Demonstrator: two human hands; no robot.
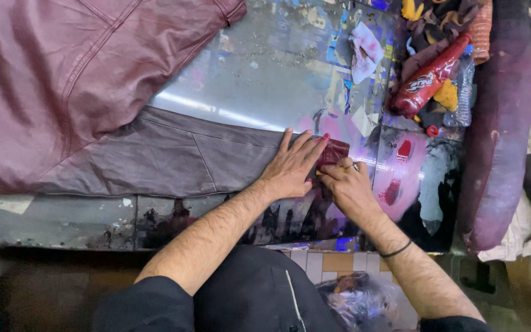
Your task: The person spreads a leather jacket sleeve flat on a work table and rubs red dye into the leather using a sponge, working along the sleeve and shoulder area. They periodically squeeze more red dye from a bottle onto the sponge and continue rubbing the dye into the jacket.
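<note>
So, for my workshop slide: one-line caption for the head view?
Left hand flattens a maroon leather jacket's sleeve on a paint-stained table; right hand works its cuff.

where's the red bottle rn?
Head view, upper right: the red bottle lies tilted on the table's far right edge among rags, beside a clear plastic bottle, beyond the right hand.

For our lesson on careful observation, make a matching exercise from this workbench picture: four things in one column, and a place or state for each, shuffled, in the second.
Column one:
1. left hand
2. right hand
3. red bottle
4. white rag

Column two:
A. lying on its side among clutter, upper right
B. pressed flat on the grey sleeve end
C. crumpled on the paint-stained table top
D. fingers curled at the dark red cuff

Pairs: 1-B, 2-D, 3-A, 4-C
</note>
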